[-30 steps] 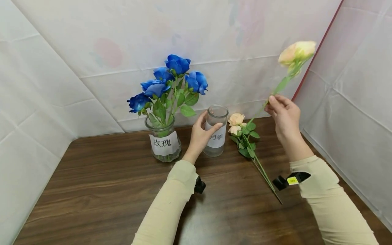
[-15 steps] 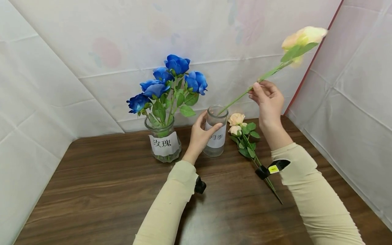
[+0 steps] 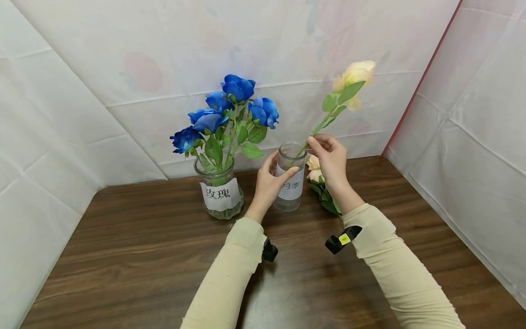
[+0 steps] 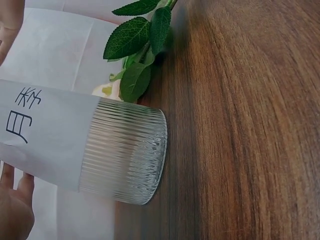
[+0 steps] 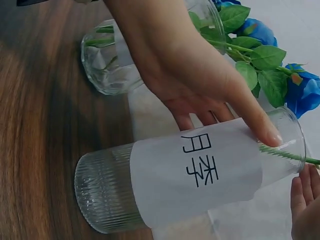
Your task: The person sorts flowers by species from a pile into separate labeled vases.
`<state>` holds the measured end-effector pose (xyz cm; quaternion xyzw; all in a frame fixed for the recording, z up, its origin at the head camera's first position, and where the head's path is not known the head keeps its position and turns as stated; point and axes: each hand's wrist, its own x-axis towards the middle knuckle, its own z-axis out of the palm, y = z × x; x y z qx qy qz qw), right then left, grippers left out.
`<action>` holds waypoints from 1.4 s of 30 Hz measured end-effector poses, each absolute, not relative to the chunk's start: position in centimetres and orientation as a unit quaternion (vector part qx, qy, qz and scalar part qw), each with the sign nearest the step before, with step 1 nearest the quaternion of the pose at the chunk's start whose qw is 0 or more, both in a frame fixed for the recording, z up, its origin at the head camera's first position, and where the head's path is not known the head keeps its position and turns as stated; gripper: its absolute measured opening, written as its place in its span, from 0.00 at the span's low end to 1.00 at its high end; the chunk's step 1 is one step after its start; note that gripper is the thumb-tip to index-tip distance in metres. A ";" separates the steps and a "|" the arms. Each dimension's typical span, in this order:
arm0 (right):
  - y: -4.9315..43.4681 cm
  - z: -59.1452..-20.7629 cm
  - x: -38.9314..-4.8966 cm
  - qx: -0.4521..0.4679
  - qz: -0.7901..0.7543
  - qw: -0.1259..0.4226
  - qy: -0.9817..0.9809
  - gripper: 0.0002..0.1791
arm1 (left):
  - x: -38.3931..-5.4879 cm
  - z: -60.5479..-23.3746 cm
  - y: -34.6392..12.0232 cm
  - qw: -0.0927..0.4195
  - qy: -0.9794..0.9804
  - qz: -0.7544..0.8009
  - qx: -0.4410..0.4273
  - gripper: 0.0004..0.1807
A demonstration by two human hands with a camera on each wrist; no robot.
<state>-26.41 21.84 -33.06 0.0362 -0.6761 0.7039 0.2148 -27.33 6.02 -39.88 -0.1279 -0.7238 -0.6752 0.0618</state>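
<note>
My left hand [image 3: 269, 185] grips a clear, ribbed glass vase [image 3: 287, 204] standing upright on the table, thumb and fingers around its upper part. A white paper label [image 5: 197, 170] with black characters wraps the vase. Between thumb and fingertips, my right hand [image 3: 334, 162] pinches the green stem of a pale peach artificial rose [image 3: 356, 75], just above the vase's mouth. The stem slants down to the left and its lower part is inside the glass. Partly hidden behind my right hand, more peach roses [image 3: 315, 175] lie on the table.
Left of the held vase stands a second glass vase [image 3: 223, 212], labelled and filled with several blue roses [image 3: 209, 119]. White cloth walls [image 3: 144, 114] rise behind and beside the brown wooden table [image 3: 135, 256].
My right hand has come left and down with the peach rose. Its stem has passed through the vase's mouth and sunk deeper. The left hand has kept its grip in place.
</note>
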 end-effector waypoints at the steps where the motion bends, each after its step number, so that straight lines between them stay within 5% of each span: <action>1: 21.8 -33.1 -26.4 0.037 0.703 0.216 -0.676 0.17 | -27.3 -39.9 6.0 0.062 -0.724 -0.675 -0.128 0.43; 24: 21.1 -34.8 -25.8 -0.009 0.683 0.203 -0.701 0.21 | -27.3 -40.1 6.1 0.071 -0.722 -0.675 -0.132 0.43; 42: 26.4 -36.0 -22.8 0.007 0.672 0.160 -0.724 0.19 | -27.3 -40.2 6.1 0.074 -0.724 -0.673 -0.130 0.43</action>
